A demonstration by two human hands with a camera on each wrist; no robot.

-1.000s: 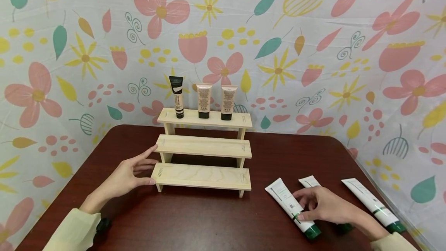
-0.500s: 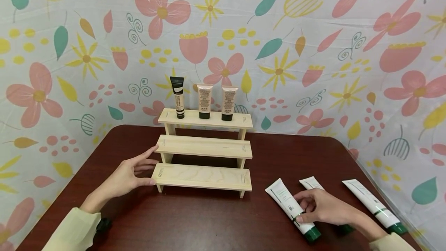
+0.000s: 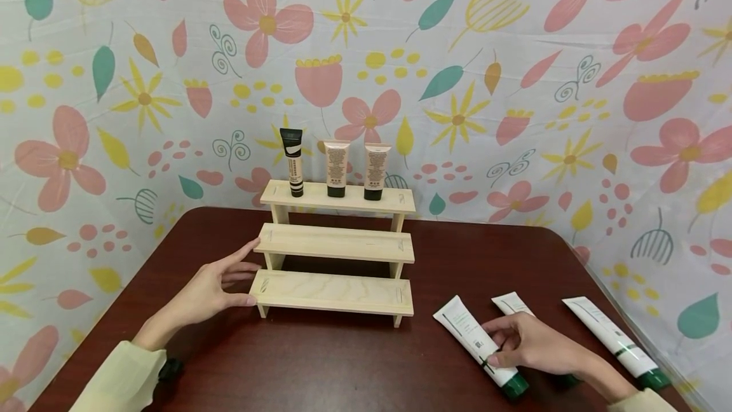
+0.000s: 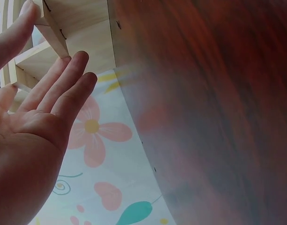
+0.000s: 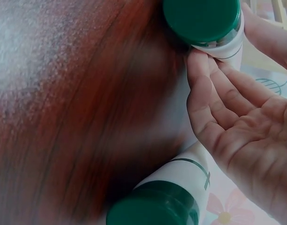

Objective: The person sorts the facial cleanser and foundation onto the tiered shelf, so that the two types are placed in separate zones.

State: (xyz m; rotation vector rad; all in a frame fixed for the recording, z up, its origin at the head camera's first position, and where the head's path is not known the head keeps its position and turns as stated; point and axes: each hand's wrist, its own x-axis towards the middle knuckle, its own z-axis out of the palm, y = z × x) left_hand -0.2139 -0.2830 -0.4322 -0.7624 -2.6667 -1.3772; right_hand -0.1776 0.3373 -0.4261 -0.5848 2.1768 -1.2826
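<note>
My left hand (image 3: 200, 291) touches the left side of a three-step wooden display rack (image 3: 334, 290), its thumb at the bottom step and its index fingertip at the middle one. In the left wrist view the fingers of the left hand (image 4: 45, 122) are stretched out along the rack (image 4: 82, 42). On the right, my right hand (image 3: 534, 342) holds a white squeeze tube with a green cap (image 3: 464, 326) between thumb and fingers, close over the table. The right wrist view shows fingertips under the tube near its green cap (image 5: 202, 18). A second white tube (image 3: 513, 302) lies partly hidden behind this hand.
A third white tube (image 3: 609, 334) lies near the table's right edge. On the rack's top step stand a slim black-and-beige tube (image 3: 294, 167) and two beige tubes with dark caps, one left (image 3: 337, 167) and one right (image 3: 375, 170). A flower-patterned cloth (image 3: 366, 49) hangs behind the table.
The held tube has rolled a little in my right hand, so its printed label faces differently. My left hand stays at the rack. The head view has shifted slightly.
</note>
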